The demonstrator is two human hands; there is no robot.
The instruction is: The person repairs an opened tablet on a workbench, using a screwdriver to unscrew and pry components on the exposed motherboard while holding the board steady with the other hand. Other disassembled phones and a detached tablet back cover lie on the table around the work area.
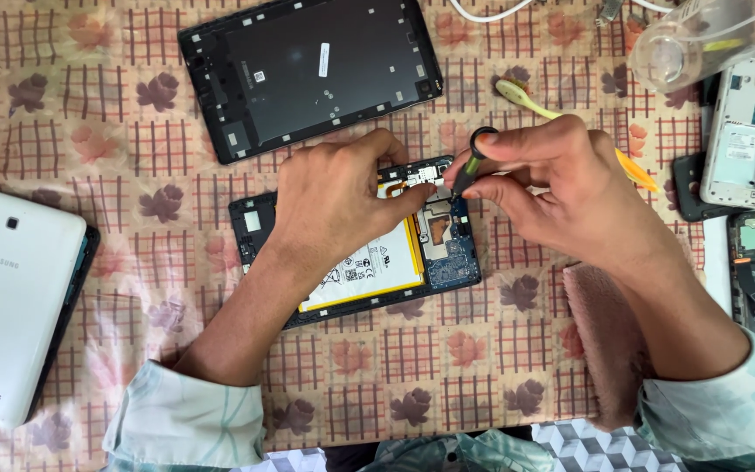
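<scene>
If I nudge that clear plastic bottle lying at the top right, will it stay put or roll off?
The clear bottle lies on its side and looks round, so it would probably roll at a light push. It seems empty, so likely light and easily knocked. The patterned cloth may slow it a little; the opened white phone lies just below it.

Open cloth on the counter (412,367) near the opened tablet (377,271). Black back cover (308,70) blocks the far side, white tablet (15,297) crowds the left, dismantled phones (749,140) hem the right.
</scene>
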